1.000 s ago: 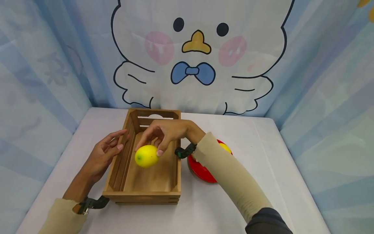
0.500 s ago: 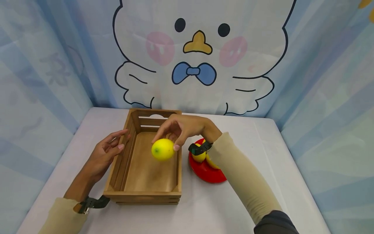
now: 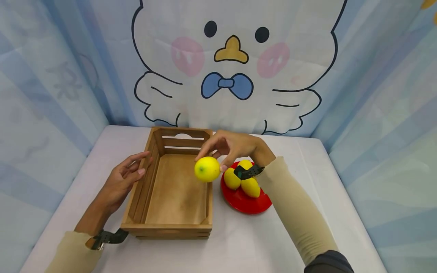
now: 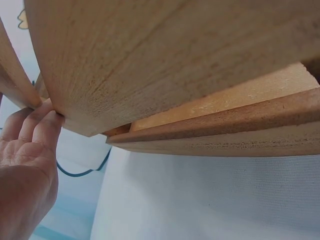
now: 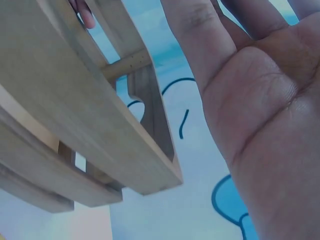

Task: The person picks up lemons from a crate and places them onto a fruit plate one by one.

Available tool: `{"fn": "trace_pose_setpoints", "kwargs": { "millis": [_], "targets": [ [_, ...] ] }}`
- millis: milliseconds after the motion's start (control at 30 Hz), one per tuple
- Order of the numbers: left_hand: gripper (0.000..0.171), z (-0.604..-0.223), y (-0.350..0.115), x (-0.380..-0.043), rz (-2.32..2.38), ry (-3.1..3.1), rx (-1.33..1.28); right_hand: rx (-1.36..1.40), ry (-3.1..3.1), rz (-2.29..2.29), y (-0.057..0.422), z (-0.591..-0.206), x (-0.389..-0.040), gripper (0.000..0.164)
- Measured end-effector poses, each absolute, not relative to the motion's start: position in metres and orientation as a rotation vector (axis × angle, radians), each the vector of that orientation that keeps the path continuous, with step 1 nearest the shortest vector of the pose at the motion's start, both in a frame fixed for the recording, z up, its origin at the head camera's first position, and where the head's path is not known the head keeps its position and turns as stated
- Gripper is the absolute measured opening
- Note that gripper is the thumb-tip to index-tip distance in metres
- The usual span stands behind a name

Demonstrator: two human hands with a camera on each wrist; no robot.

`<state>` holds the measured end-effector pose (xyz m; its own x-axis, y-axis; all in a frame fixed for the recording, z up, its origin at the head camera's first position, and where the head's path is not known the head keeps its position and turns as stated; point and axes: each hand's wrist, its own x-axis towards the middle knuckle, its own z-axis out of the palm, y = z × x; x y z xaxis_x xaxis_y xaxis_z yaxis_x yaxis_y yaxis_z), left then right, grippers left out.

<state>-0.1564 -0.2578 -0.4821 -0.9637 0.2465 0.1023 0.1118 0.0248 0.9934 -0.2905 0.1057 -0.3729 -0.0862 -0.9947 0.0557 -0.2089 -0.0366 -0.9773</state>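
Note:
My right hand [image 3: 233, 146] pinches a yellow lemon [image 3: 206, 169] between thumb and fingers, above the right wall of a slatted wooden crate [image 3: 175, 226]. In the right wrist view the palm [image 5: 260, 100] shows close beside the crate, and the lemon is out of sight. On the left, my left hand [image 3: 119, 182] holds the crate's left wall, fingers over the rim and thumb on the outer side. The left wrist view shows those fingers [image 4: 42, 127] meeting the slat's edge, tips hidden. Right of the crate, a red plate [image 3: 244, 204] bears three more lemons [image 3: 250, 187], partly covered by the right wrist strap.
Crate and plate stand on a white-covered table [image 3: 249, 242], a narrow gap between them. Blue and white curtains [image 3: 385, 113] close in the sides. A cartoon-printed cloth [image 3: 225, 110] hangs behind the table's back edge.
My right hand has carried the lemon rightward from over the crate's middle to its right wall. More of the plate and its lemons now shows. The left hand stays put.

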Motion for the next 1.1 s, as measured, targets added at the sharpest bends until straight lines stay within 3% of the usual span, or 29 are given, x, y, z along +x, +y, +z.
{"fn": "trace_pose_setpoints", "kwargs": {
  "millis": [1100],
  "targets": [
    [0.055, -0.484, -0.259, -0.158, 2.096, 2.17, 0.38, -1.295, 1.477, -1.407, 0.196, -0.393, -0.279, 0.05]
  ]
}}
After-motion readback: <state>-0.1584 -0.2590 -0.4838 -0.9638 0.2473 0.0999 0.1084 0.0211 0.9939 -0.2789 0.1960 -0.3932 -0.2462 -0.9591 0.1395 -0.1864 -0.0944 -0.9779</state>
